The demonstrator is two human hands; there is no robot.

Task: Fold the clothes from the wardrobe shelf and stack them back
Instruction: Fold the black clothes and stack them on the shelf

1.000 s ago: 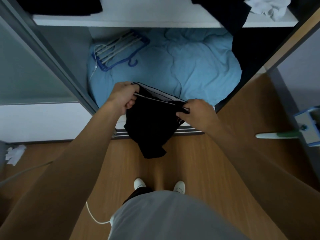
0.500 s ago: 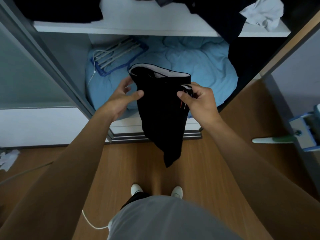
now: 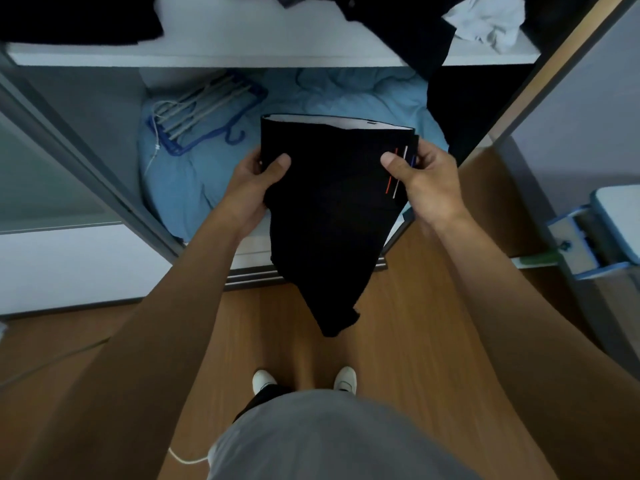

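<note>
I am holding the black shorts (image 3: 329,216) up in the air in front of the open wardrobe (image 3: 114,109), level with its lower compartment and well below the shelf (image 3: 242,58). My left hand (image 3: 254,183) is gripping their left edge, with the thumb pressing on the front and the fingers tucked behind. My right hand (image 3: 427,183) is pinching the right edge the same way, its thumb lying beside three short stripes: red, white and blue. The waistband is running across the top and showing a pale lining. The rest is hanging down to a narrow point over the wooden floor (image 3: 408,341).

The white shelf is carrying a dark heap (image 3: 76,19) at its left end and a dark pile (image 3: 398,32) spilling over its front edge on the right, with a crumpled white cloth (image 3: 485,22) just beside that pile. The compartment below is holding a light blue quilt (image 3: 332,93), with a blue hanger (image 3: 204,114) lying on the quilt's left part. I am standing on the floor in white shoes (image 3: 263,381), toes pointing at the wardrobe.
</note>
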